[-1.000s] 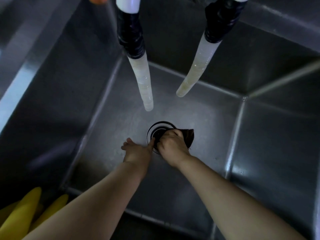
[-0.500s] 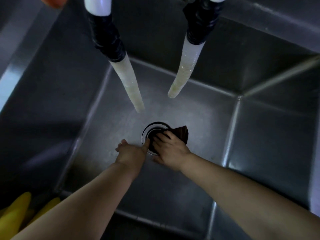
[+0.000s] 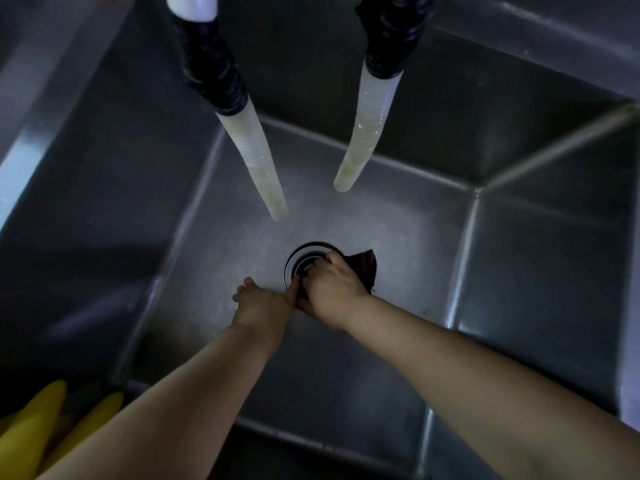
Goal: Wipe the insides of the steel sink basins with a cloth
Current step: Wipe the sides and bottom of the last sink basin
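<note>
Gripping cloth (image 3: 365, 271) still: right hand (image 3: 334, 289) | left hand (image 3: 263, 304) stays flat beside drain (image 3: 304, 258)

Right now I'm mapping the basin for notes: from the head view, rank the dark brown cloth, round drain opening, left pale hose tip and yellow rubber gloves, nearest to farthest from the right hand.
1. Dark brown cloth, held under the right hand.
2. Round drain opening, at its fingertips.
3. Left pale hose tip, hanging beyond the drain.
4. Yellow rubber gloves, bottom-left corner.
</note>
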